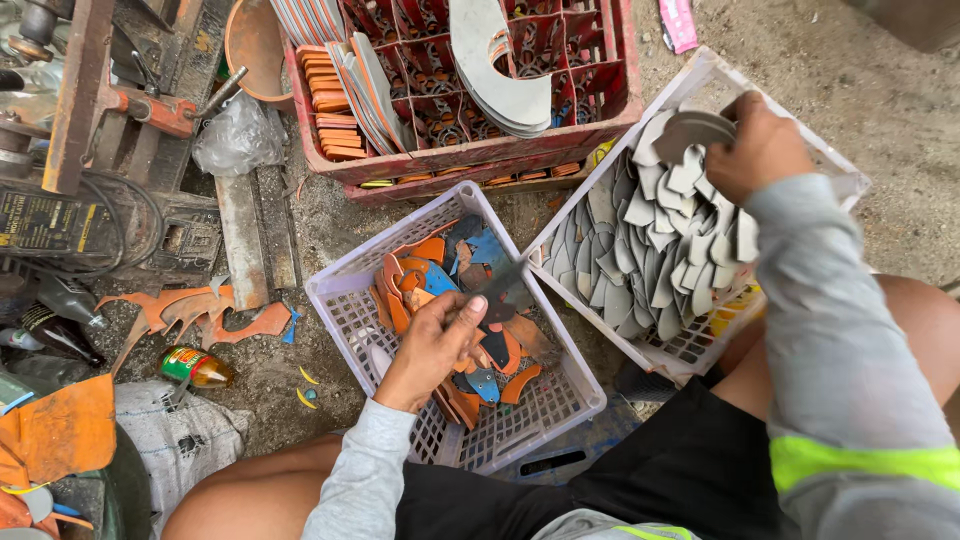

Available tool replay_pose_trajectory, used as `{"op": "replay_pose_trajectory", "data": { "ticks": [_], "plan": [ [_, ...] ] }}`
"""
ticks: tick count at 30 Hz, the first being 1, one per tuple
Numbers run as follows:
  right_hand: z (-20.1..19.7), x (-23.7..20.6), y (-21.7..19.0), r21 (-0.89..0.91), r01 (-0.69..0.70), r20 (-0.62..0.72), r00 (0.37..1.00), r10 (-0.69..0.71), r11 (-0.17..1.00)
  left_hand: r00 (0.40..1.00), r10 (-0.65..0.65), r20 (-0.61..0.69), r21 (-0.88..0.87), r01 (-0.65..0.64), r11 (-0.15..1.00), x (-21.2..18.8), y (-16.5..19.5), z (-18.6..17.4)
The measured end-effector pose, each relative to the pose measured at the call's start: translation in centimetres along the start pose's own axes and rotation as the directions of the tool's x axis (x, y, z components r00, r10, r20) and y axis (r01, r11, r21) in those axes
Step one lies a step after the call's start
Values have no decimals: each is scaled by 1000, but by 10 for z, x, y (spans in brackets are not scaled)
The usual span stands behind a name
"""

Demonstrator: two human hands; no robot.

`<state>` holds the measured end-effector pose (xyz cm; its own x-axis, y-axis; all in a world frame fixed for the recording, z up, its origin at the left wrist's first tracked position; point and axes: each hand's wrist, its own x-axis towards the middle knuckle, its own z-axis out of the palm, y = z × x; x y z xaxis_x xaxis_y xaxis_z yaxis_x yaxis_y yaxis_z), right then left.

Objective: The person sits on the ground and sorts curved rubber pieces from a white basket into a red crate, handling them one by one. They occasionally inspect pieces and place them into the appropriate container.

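While the person sits low on the ground with bare knees on either side, both hands are down in plastic baskets right in front of them. Closest in, the left hand (pixel 432 345) is over the pale lavender basket (pixel 345 290), fingers curled and pinching a dark flat cutout (pixel 497 290) between thumb and fingertips, holding it just above the mixed scrap pieces (pixel 470 375) in there, which are orange, blue and dark bits all jumbled together. A little further out and to the right, the right hand (pixel 757 150) is closed around a grey curved piece (pixel 692 128), gripping it at the far end of the white basket (pixel 838 180), which is tilted up and packed with overlapping grey crescent shapes (pixel 650 255). Both sleeves are light grey, and the right one has a bright yellow-green band.

Off to the left on the dirt there's a small bottle (pixel 198 368) lying on its side, some orange offcuts (pixel 200 310), and a crumpled clear plastic bag (pixel 237 138). Beyond the two baskets sits a red crate (pixel 470 155) with dividers, holding stacks of orange strips (pixel 328 100) and a pile of big grey curved sheets (pixel 500 70). Rusty machinery (pixel 80 110) fills the far left corner.
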<state>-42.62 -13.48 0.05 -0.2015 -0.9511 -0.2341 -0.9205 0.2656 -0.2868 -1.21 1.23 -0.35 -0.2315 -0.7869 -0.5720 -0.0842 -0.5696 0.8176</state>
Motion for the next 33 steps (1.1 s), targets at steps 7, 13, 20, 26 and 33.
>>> {"op": "replay_pose_trajectory", "data": {
  "ticks": [7,13,20,26,33],
  "plan": [
    [-51,-104,-53,642,-9,413,847,-335,766,987,16,-161,-275,-60,960,-2,0,30],
    [12,-126,-82,868,53,310,719,-622,493,996,-24,-80,-433,-13,902,-12,-11,25],
    [9,-112,-79,843,54,95,964,-247,536,973,39,-226,-322,-113,940,2,-31,3],
    [-17,-111,-85,282,456,-272,882,-385,844,938,89,-335,-239,-176,955,11,-26,-12],
    [-13,-120,-91,749,400,-70,841,-537,529,958,155,-241,-126,-190,974,10,-18,-11]
  ]
}}
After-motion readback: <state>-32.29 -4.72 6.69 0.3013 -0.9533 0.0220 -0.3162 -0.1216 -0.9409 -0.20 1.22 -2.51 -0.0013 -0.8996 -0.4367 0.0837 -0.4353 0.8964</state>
